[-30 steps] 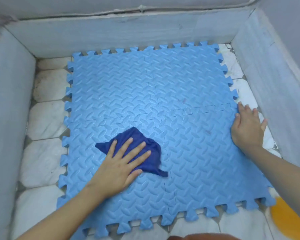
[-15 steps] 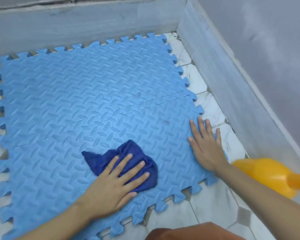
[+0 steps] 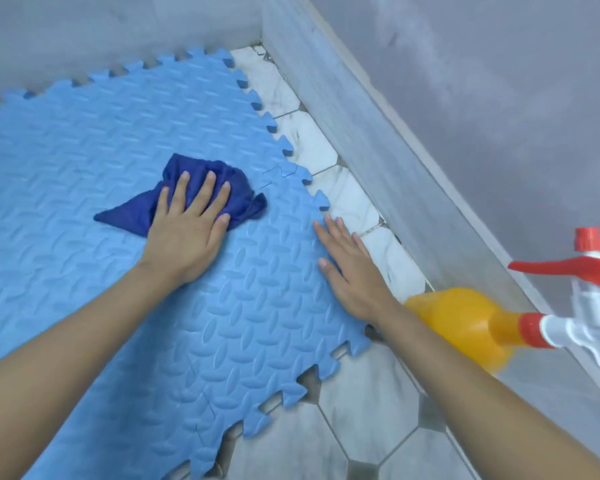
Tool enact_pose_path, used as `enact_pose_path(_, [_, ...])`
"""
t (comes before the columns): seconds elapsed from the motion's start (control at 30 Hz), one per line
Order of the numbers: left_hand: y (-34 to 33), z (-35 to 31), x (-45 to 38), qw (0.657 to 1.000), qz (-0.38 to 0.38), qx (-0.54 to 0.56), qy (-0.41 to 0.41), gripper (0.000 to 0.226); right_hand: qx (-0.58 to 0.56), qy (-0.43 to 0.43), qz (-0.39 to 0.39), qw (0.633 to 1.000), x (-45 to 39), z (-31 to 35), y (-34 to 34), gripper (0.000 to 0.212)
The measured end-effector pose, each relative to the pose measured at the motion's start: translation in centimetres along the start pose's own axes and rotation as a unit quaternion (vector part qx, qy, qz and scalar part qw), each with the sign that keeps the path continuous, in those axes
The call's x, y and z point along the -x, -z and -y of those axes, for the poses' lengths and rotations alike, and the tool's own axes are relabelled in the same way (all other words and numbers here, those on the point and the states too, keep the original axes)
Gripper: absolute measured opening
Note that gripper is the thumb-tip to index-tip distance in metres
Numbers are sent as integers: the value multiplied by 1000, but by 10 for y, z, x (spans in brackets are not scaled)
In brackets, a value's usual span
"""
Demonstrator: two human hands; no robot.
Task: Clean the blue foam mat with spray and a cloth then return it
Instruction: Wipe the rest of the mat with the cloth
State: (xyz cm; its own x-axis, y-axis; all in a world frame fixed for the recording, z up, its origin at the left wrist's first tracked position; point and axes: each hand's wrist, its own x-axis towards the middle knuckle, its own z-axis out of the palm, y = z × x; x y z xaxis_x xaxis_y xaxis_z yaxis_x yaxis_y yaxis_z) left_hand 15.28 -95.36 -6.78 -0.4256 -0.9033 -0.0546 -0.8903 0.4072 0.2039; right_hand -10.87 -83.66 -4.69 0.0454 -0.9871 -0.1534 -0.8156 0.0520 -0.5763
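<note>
The blue foam mat (image 3: 84, 278), made of interlocking tiles with a ribbed pattern, lies flat on the tiled floor. My left hand (image 3: 187, 233) presses a crumpled dark blue cloth (image 3: 205, 181) flat onto the mat near its right side. My right hand (image 3: 350, 271) rests palm down, fingers together, on the mat's right edge and holds nothing. An orange spray bottle (image 3: 465, 327) with a red and white trigger head stands on the floor just right of my right forearm.
White marble-look floor tiles (image 3: 361, 427) show along the mat's right and near edges. A grey skirting (image 3: 378, 140) and wall run close along the right side, and another wall closes the far side.
The view has swung right and closer. My left hand has slid the cloth across the mat toward its right edge. The right hand stays on that edge, and the spray bottle has come fully into view.
</note>
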Motion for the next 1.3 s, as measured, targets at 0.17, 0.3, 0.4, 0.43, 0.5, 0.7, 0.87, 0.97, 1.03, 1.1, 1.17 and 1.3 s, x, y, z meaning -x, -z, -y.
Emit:
enact_pose_path(0.17, [-5, -56, 96, 956, 71, -38, -282, 57, -119, -169, -131, 970, 4, -13, 3, 42])
enact_pose_path(0.3, [-15, -83, 99, 936, 107, -50, -332, 57, -155, -169, -122, 966, -5, -11, 3, 48])
enact_pose_path(0.4, [-20, -91, 44, 963, 78, -46, -254, 61, -134, -156, -138, 969, -8, -10, 3, 50])
enact_pose_path(0.43, [-20, -93, 24, 974, 74, -35, -209, 65, -120, -153, -134, 972, -8, -9, 2, 51])
enact_pose_path(0.5, [-17, -100, -5, 990, 71, -16, -124, 67, -104, -157, -111, 976, -9, -8, 4, 51])
enact_pose_path(0.7, [-9, -97, -10, 992, 32, 34, -117, 52, -115, -171, -75, 976, -1, -6, 14, 53])
enact_pose_path(0.87, [-4, -94, 3, 987, 41, 127, -94, 54, -105, -186, -132, 968, 35, 7, 30, 52])
enact_pose_path(0.97, [-3, -112, 37, 977, 33, 187, -96, 60, -105, -141, -140, 974, 67, 33, 40, 52])
enact_pose_path(1.03, [-1, -132, 70, 968, 47, 197, -147, 58, -93, -101, -133, 982, 94, 48, 42, 51])
enact_pose_path(1.1, [7, -159, 105, 957, 77, 196, -201, 60, -71, -81, -142, 984, 127, 54, 41, 50])
enact_pose_path(1.17, [14, -188, 135, 940, 121, 212, -238, 62, -57, -94, -168, 980, 162, 51, 40, 49])
enact_pose_path(1.3, [16, -239, 162, 909, 193, 226, -293, 58, -7, -140, -224, 964, 220, 33, 44, 51])
